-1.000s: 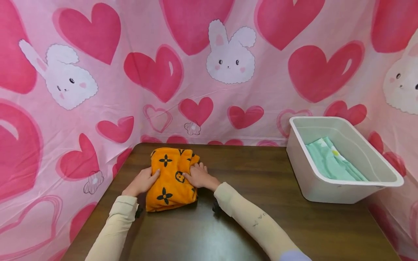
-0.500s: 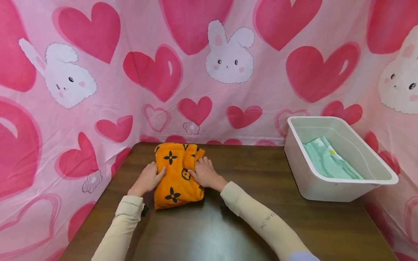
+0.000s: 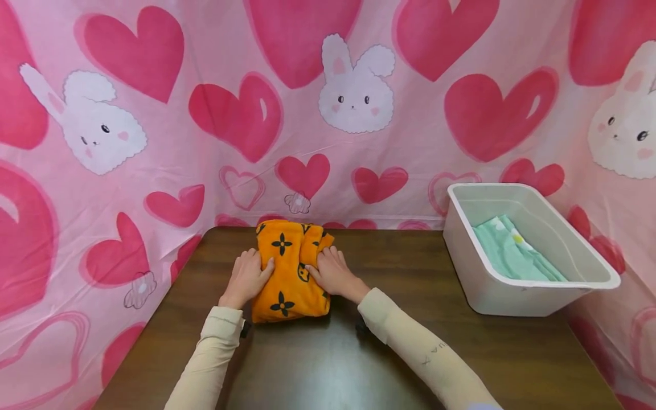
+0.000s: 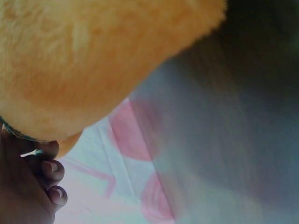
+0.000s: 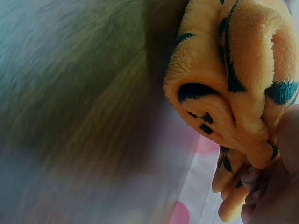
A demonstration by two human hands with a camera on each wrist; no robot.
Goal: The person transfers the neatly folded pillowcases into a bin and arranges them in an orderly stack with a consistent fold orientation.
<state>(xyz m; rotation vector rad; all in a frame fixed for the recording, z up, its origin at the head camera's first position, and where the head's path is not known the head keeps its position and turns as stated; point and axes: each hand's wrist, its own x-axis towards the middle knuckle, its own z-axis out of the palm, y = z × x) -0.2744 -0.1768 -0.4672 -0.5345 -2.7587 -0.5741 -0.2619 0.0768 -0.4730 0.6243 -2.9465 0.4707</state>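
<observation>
A folded orange fleece cloth (image 3: 289, 279) with dark flower prints sits left of centre on the brown table. On its left side my left hand (image 3: 247, 278) grips the edge, thumb on top. My right hand (image 3: 335, 273) holds the opposite edge, its thumb likewise over the upper layer. In the left wrist view, curled fingers (image 4: 53, 172) show beneath the cloth's fuzzy side (image 4: 84, 56). Layered, rolled folds (image 5: 219, 93) show in the right wrist view, with fingers (image 5: 252, 179) tucked at the lower edge.
A light grey plastic bin (image 3: 517, 296) stands at the back right of the table (image 3: 405, 262). Inside it lies a mint-green folded cloth (image 3: 512, 250). A pink fabric backdrop (image 3: 307, 136) with hearts and rabbits surrounds the table's back and sides.
Both hands have shifted the folded orange cloth to the right and slightly toward the back of the table, keeping their hold on its two sides. The head view has turned slightly.
</observation>
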